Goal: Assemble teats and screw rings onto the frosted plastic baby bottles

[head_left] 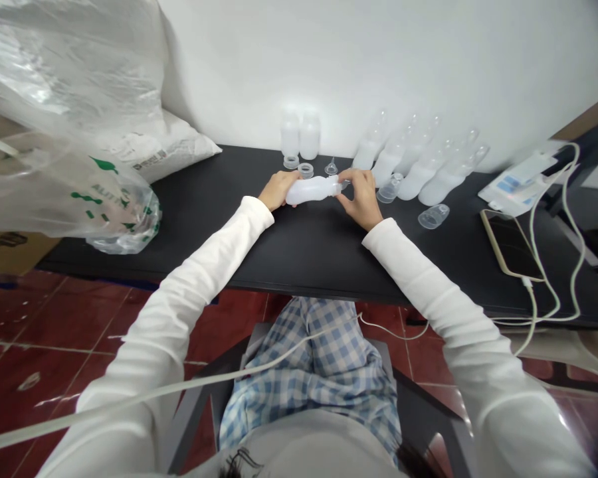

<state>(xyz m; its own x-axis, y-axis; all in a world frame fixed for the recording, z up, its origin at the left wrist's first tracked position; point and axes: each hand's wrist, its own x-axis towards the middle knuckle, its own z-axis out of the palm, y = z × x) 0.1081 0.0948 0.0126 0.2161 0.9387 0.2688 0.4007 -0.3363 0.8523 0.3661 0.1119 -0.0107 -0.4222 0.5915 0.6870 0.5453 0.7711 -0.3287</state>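
Note:
A white plastic bottle (311, 190) lies sideways above the black table (299, 252). My left hand (278, 190) is wrapped round its base end. My right hand (361, 196) is closed in a pinch at the bottle's neck end, on the cap or ring there. Just behind the bottle lie two clear rings (298, 166) and a small clear teat (331, 167). Both arms wear white sleeves.
Two upright white bottles (299, 135) stand at the wall. A row of several capped bottles (418, 162) leans there to the right, with clear caps (433, 216) in front. A phone (511, 245) with white cables lies right. Plastic bags (74, 166) fill the left.

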